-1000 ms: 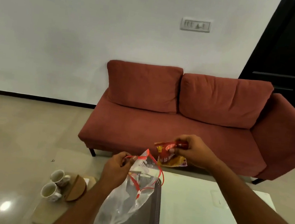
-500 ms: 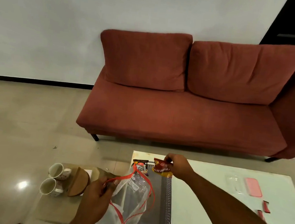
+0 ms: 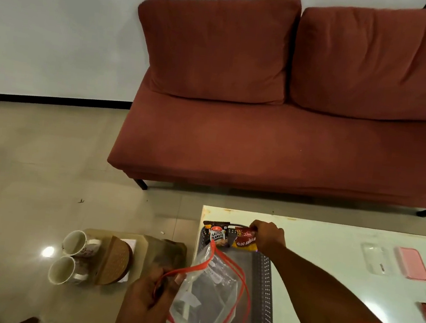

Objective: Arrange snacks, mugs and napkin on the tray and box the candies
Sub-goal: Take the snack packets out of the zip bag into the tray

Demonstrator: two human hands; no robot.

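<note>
In the head view, the right hand [image 3: 267, 237] pinched a red-and-yellow foil snack packet [image 3: 245, 239] at the far end of the dark perforated plastic tray [image 3: 263, 288], just beside a black salted-peanuts packet [image 3: 217, 234] lying there. The left hand [image 3: 148, 295] gripped the red-edged rim of a clear plastic zip bag [image 3: 206, 294] over the tray's near left side. Two white ceramic mugs [image 3: 74, 257] lay left of the tray.

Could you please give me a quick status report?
Right hand setting red snack packet on grey perforated tray. Left hand gripping clear zip bag above tray.
</note>
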